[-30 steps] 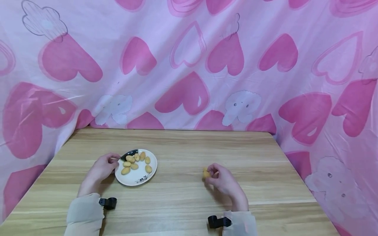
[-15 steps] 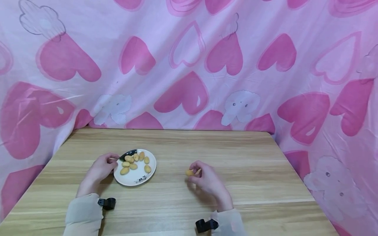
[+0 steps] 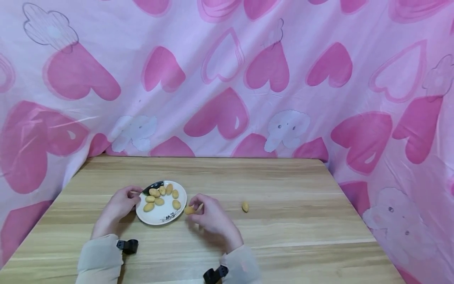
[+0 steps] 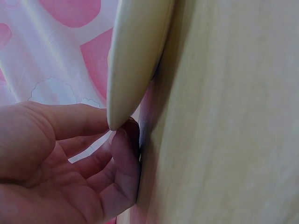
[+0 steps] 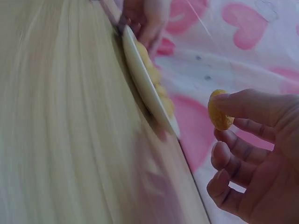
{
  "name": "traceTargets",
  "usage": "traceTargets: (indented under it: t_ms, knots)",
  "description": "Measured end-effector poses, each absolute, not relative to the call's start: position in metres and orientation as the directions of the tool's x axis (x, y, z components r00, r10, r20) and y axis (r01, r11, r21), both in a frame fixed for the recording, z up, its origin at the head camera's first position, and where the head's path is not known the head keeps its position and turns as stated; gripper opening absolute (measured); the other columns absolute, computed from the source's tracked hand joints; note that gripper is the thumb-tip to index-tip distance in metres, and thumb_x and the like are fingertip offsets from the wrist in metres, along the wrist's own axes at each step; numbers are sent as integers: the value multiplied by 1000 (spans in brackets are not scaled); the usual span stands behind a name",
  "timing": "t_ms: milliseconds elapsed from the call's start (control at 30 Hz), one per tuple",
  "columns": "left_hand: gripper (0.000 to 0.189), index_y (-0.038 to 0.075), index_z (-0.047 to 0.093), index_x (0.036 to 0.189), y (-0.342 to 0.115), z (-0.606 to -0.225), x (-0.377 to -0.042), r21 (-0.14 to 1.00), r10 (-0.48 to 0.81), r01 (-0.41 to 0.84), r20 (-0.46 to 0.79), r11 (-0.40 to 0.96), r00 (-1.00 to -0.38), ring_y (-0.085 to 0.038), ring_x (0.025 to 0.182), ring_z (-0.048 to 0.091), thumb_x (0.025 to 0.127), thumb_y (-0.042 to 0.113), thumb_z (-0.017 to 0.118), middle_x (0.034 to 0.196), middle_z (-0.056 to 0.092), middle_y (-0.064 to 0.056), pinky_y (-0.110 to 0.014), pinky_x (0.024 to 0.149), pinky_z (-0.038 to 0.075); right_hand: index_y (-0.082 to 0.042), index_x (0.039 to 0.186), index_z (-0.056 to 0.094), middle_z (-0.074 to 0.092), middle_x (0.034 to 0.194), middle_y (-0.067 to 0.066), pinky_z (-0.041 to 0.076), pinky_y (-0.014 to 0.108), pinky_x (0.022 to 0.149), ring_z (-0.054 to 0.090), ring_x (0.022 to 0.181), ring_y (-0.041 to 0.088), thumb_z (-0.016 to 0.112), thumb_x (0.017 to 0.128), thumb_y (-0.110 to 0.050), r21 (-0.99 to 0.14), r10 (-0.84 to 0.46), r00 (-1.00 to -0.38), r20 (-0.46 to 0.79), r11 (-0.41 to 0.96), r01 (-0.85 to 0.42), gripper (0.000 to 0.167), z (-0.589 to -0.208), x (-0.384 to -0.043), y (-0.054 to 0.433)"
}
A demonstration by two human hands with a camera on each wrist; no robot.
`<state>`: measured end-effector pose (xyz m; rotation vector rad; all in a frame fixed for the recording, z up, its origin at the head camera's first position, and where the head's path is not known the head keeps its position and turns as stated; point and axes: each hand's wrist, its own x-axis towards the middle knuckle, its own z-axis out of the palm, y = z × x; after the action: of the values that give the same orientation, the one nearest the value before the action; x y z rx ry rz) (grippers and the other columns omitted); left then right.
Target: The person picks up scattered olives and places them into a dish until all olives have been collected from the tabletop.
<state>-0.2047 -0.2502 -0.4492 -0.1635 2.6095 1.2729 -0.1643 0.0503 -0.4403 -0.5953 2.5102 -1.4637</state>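
Observation:
A white plate (image 3: 145, 215) with a dark patch and a flower print stands on the table's left half, with several small yellow-brown potatoes (image 3: 159, 201) on it. My left hand (image 3: 121, 204) pinches the plate's left rim, and the left wrist view has the thumb and fingers at the edge of the plate (image 4: 135, 60). Just off the right rim is my right hand (image 3: 213, 217), holding a small potato (image 5: 220, 110) between thumb and forefinger. In the right wrist view the other fingers curve loosely below it. Another small potato (image 3: 245, 206) lies alone on the table, further right.
The wooden table (image 3: 301, 232) reaches back to a pink cloth (image 3: 227, 79) printed with hearts, which hangs behind it and along both sides. A black wrist camera (image 3: 128, 246) sits on the left sleeve, and another black camera (image 3: 215, 274) on the right.
My right hand has moved left across the table with its potato, up to the plate. The lone potato behind it has come into full view. My left hand stays on the rim.

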Motion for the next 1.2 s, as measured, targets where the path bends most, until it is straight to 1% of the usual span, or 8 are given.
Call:
traceTargets:
  t_ms: [133, 200, 300, 433, 633, 800, 967, 1200]
  knots:
    - [39, -6, 48, 132, -250, -449, -205, 761, 2, -197, -252, 618, -968, -29, 93, 56, 95, 4, 46, 110, 57, -23, -32, 71, 47, -14, 98, 61, 57, 87, -4, 50, 27, 49, 59, 56, 12, 75, 81, -3, -888, -441, -897, 30, 401, -226, 24, -443, -170, 29]
    - [39, -6, 48, 132, -250, -449, -205, 764, 4, -196, -251, 615, -968, -29, 93, 56, 94, 4, 46, 110, 57, -23, -32, 71, 46, -14, 98, 61, 56, 86, -5, 50, 24, 54, 57, 61, 8, 75, 81, -4, -872, -450, -892, 44, 418, -254, 25, -444, -174, 20]
    - [40, -6, 48, 133, -250, -449, -206, 764, 5, -200, -257, 613, -966, -29, 94, 56, 95, 4, 45, 111, 57, -23, -33, 72, 47, -14, 97, 60, 56, 84, -6, 49, 21, 58, 54, 65, 5, 76, 80, -4, -837, -466, -881, 76, 451, -311, 25, -445, -178, 8]
    - [40, -5, 48, 133, -251, -449, -207, 762, 9, -195, -255, 617, -967, -29, 95, 56, 95, 4, 45, 111, 57, -23, -34, 73, 47, -15, 97, 60, 56, 85, -8, 45, 18, 66, 54, 76, 6, 77, 79, -6, -758, -500, -859, 104, 519, -394, 25, -444, -182, -7]
    - [37, -6, 49, 131, -251, -449, -207, 771, 29, -168, -234, 614, -972, -28, 92, 56, 95, 4, 46, 108, 58, -21, -32, 71, 46, -20, 103, 62, 53, 94, -12, 40, 13, 75, 50, 87, 2, 77, 83, -15, -550, -589, -801, 108, 636, -541, 25, -441, -185, -29]
    - [37, -7, 49, 130, -250, -448, -206, 777, 38, -160, -230, 608, -972, -27, 91, 56, 95, 3, 46, 106, 58, -21, -32, 70, 47, -23, 102, 62, 54, 98, -13, 41, 15, 79, 48, 91, 1, 77, 83, -17, -456, -604, -793, 78, 686, -567, 26, -440, -188, -40]
    - [37, -8, 49, 130, -252, -449, -205, 781, 38, -162, -232, 603, -972, -27, 91, 57, 95, 2, 45, 107, 59, -22, -32, 70, 47, -24, 99, 62, 55, 98, -14, 41, 19, 77, 49, 90, 3, 78, 81, -16, -403, -598, -800, 37, 724, -560, 26, -441, -192, -49]
    - [36, -8, 49, 130, -254, -451, -205, 791, 31, -179, -242, 585, -970, -27, 91, 56, 95, 2, 46, 107, 59, -22, -31, 70, 46, -27, 94, 60, 52, 90, -15, 39, 22, 65, 47, 83, 3, 78, 81, -20, -328, -583, -813, 7, 766, -552, 24, -443, -194, -63]
